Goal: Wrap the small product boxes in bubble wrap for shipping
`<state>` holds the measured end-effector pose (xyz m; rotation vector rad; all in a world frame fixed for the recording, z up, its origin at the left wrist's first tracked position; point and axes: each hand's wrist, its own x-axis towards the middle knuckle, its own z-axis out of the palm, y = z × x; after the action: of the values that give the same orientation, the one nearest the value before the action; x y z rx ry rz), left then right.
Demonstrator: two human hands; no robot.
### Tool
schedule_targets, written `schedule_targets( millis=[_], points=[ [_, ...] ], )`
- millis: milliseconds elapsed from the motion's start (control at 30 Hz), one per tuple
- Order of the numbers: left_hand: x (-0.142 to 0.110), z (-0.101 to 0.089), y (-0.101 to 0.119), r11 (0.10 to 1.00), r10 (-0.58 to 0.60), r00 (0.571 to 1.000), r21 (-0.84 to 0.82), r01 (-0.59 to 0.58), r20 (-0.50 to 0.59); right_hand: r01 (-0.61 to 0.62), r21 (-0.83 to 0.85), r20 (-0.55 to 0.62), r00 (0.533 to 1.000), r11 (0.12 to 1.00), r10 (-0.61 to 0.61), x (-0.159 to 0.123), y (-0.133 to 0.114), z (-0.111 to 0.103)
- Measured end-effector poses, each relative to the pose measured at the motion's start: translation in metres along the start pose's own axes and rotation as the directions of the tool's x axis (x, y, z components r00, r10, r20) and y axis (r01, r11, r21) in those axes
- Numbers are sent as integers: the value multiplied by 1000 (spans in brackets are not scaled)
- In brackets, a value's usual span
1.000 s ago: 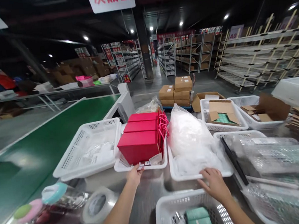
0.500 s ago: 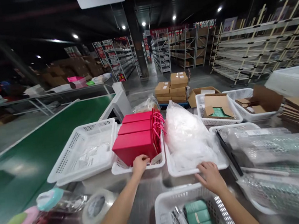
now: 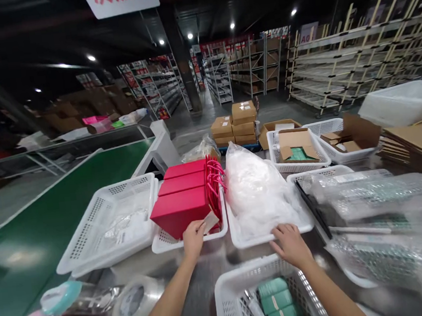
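Observation:
My left hand (image 3: 194,240) is closed on a small pale card (image 3: 210,222) at the front of a white basket (image 3: 166,242). Red paper gift bags (image 3: 182,206) with pink-red cord handles stand in that basket. On the front rim of the neighbouring basket (image 3: 242,241) lies my right hand (image 3: 290,242), its fingers spread over the edge. A heap of white, cloudy plastic (image 3: 255,188) fills this second basket. Below my right hand, a nearer basket (image 3: 224,282) holds several green banded bundles (image 3: 276,299) and a silvery clear packet (image 3: 255,308).
Left of the red bags are stacked white baskets (image 3: 99,210) beside a green conveyor belt (image 3: 85,183). A tape roll (image 3: 132,303) lies front left. Bubble-wrapped packs (image 3: 385,200) pile up at right. Behind stand open cartons (image 3: 297,151) in baskets and stacked brown boxes (image 3: 243,119).
My left hand has lifted the pale card a little from the front of the red bags' basket. My right hand stays at the rim. The whole view has shifted slightly.

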<state>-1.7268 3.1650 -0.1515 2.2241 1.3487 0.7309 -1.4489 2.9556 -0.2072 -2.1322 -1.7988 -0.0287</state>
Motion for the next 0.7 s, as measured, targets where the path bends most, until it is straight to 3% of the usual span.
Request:
schedule_targets(
  millis=[67,100,167,233,267,333,467,633,700],
  points=[
    [-13,-20,16,973,229,960,37,-226,-162,-6,0,1,1000,1000,6,0,-1,0],
    [-21,-31,26,914,406,886,86,-397,-223,-10,-2,1,1000,1000,10,0,-1,0],
    [-41,-52,53,708,705,662,203,-676,-254,-17,-6,1,1000,1000,17,0,-2,0],
    [-61,-67,81,517,854,467,272,-812,-229,-30,-5,5,1000,1000,30,0,-3,-1],
    [-71,-71,94,443,895,396,294,-847,-208,-35,-1,8,999,999,35,0,-4,-2],
    [-85,-76,115,356,933,316,327,-875,-169,-44,8,14,999,999,44,-1,-6,-3],
    [-101,-79,127,305,952,282,337,-891,-117,-52,9,22,998,999,51,-1,-7,-6],
    [-104,-72,112,416,909,363,397,-818,-205,-48,-12,16,999,999,48,-1,-8,-7],
    [-103,-68,110,444,894,368,388,-807,-257,-50,-16,31,998,999,51,-1,-8,-8]
  ],
)
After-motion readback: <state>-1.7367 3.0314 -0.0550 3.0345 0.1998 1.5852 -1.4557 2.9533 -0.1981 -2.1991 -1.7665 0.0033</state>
